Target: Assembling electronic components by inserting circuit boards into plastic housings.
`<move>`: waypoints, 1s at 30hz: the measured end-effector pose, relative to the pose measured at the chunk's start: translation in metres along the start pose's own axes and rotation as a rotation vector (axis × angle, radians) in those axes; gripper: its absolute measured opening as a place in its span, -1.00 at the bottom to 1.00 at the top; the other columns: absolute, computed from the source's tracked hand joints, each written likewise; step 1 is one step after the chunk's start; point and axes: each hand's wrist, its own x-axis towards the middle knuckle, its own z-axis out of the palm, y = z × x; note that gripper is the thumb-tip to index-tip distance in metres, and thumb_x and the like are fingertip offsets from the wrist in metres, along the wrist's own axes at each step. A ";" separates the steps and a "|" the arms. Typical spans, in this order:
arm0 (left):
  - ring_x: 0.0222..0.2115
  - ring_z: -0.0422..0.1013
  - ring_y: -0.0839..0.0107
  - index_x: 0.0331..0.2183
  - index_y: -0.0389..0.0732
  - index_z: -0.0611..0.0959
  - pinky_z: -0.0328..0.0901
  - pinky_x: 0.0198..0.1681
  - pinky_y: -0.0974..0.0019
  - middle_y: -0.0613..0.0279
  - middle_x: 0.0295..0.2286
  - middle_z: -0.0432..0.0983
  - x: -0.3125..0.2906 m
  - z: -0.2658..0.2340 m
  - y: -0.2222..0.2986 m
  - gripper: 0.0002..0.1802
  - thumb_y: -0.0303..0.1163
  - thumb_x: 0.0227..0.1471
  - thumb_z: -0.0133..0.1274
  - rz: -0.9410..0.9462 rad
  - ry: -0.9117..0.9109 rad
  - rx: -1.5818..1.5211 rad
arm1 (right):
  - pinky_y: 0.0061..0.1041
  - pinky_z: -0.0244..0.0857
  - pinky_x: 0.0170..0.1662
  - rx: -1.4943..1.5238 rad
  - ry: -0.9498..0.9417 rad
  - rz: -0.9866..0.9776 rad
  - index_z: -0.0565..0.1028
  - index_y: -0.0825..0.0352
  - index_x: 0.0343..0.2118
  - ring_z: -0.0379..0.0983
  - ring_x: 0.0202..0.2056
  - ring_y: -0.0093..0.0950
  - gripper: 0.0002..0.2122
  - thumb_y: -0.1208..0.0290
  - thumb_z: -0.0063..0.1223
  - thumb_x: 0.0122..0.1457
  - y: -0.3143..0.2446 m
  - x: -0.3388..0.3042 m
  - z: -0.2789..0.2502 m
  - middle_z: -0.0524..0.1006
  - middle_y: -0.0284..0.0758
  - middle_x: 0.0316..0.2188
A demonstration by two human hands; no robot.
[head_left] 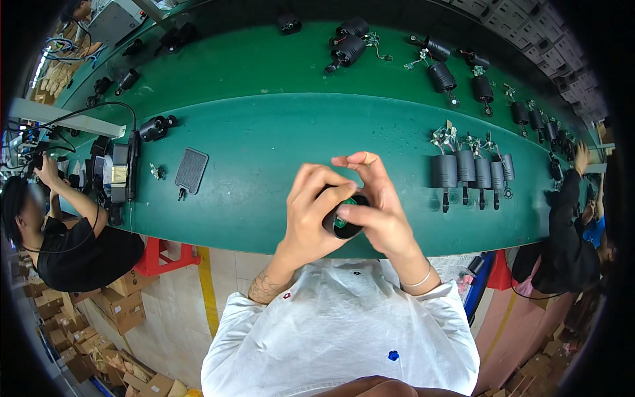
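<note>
A black cylindrical housing (337, 231) is tilted in front of my chest, its mouth toward me. Inside the mouth sits a green circuit board (341, 218). My left hand (313, 210) is closed round the housing, with fingers bent over its upper rim. The thumb of my right hand (385, 215) reaches into the mouth and touches the board. The right index and middle fingers stand curved and apart above the housing; the other right fingers are largely hidden. On the table to the right stand several dark grey cylinders (444, 172) with wires and small boards at their far ends.
A flat dark grey tray (192, 171) and a small circuit part (157, 171) lie left on the green table (251, 159). Another black housing (156, 128) is behind them. More assemblies (348, 51) line the far shelf. Co-workers (73, 225) sit at both sides; a red stool (165, 257) stands left.
</note>
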 end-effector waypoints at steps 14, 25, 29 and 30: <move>-0.02 0.24 -0.04 -0.14 -0.20 0.57 0.18 0.04 -0.05 -0.04 -0.01 0.31 -0.022 -0.003 0.016 -0.45 -0.34 -0.30 0.26 -0.075 0.008 0.190 | -0.47 0.34 -0.05 -0.187 0.358 -0.297 0.15 0.24 0.07 0.34 -0.07 -0.32 -0.35 0.84 0.09 -0.09 0.004 -0.001 -0.008 0.24 -0.22 0.02; 0.11 0.10 -0.18 -0.06 -0.27 0.50 0.03 0.14 -0.16 -0.25 0.15 0.08 -0.021 0.017 0.019 -0.41 -0.41 -0.26 0.10 -0.100 -0.042 0.537 | -0.37 0.35 0.00 -0.606 0.397 -0.801 0.13 0.24 0.04 0.21 0.03 -0.29 -0.30 0.77 0.22 -0.19 0.019 0.007 -0.015 0.14 -0.21 0.02; 0.14 0.06 -0.20 -0.05 -0.29 0.49 -0.01 0.16 -0.17 -0.27 0.18 0.01 -0.015 0.018 0.012 -0.39 -0.44 -0.28 0.08 -0.083 -0.021 0.454 | -0.36 0.34 0.01 -0.694 0.391 -0.878 0.14 0.24 0.02 0.19 0.04 -0.29 -0.31 0.75 0.24 -0.20 0.021 0.009 -0.021 0.14 -0.21 0.02; 0.14 0.05 -0.20 -0.05 -0.29 0.48 -0.01 0.16 -0.16 -0.27 0.19 -0.01 -0.014 0.019 0.011 -0.39 -0.45 -0.28 0.07 -0.095 -0.020 0.396 | -0.36 0.34 0.01 -0.702 0.399 -0.883 0.14 0.24 0.02 0.19 0.04 -0.29 -0.31 0.75 0.24 -0.20 0.022 0.009 -0.023 0.14 -0.21 0.01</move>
